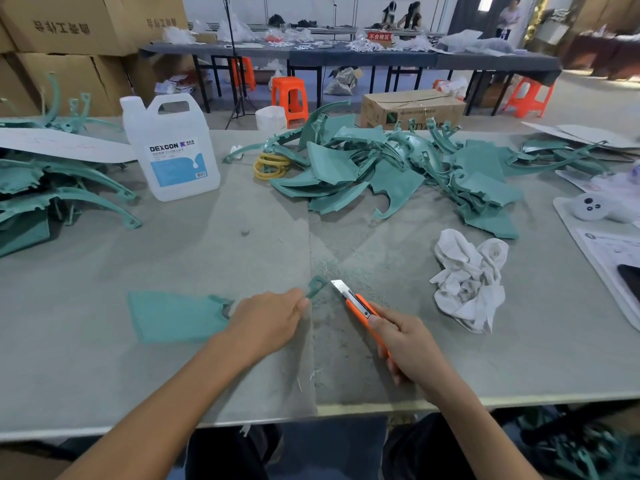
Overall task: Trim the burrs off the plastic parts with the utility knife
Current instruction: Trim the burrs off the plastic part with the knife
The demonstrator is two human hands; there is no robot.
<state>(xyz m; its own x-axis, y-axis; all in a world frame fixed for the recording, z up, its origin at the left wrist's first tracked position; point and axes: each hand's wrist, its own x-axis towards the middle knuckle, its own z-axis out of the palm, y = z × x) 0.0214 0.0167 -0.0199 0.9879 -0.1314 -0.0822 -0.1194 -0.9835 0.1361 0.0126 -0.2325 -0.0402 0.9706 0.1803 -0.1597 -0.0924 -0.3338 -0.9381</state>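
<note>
Grey table (pixel 173 237) fills the near half of the workshop, with boxes (pixel 69 29) stacked behind at ten o'clock. Taking the hands as the dial's centre, a pile (pixel 398 174) of green mouldings sprawls from twelve to two, a second stack (pixel 52 195) lies at nine to ten, a clear jug (pixel 173 150) stands at eleven, and a crumpled rag (pixel 467 278) sits at three.

The part (pixel 173 315) being worked lies flat on the table, its broad panel pointing to nine. The left hand (pixel 266 323) curls around its narrow neck. The right hand (pixel 412 348) wraps the orange knife (pixel 360 306), with the forefinger laid along the top. The blade (pixel 341 285) is out and aimed at eleven, just beside the part's small tab (pixel 317 285) and, as far as I can tell, not touching it.

To do this well, I'd say keep the panel pressed down, lay the edge shallow against the tab's rim, and shave outward in light strokes. The holding fingers sit close to the blade's path, so every stroke should run away from them.
</note>
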